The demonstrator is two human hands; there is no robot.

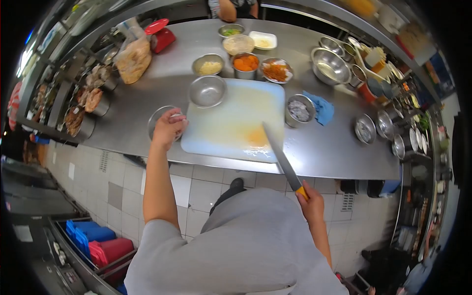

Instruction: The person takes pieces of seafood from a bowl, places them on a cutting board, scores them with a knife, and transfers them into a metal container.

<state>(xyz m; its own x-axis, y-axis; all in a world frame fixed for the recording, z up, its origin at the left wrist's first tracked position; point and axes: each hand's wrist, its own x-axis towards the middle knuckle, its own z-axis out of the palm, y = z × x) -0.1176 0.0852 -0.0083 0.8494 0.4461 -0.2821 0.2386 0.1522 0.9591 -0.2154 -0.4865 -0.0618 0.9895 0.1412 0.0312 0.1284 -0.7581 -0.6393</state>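
Observation:
In my right hand [312, 202] is a long kitchen knife [282, 160], gripped by its yellow handle. Its blade slants up and left, the tip over the white cutting board [226, 135]. My left hand [169, 129] is at the board's left side, above a shallow metal bowl [153, 120] that it partly covers. The fingers of that hand are curled together; what lies in them, if anything, is too small to tell. An orange stain and wet patches mark the board. An empty steel bowl [207, 91] rests on its upper left corner.
Behind the board are bowls of chopped yellowish food [210, 68], orange pieces [246, 63] and orange-brown shreds [276, 72]. A steel pot [300, 111] and blue cloth [322, 109] sit right. A red scale [160, 37] and filled bag [133, 61] stand left. Another person [231, 9] is opposite.

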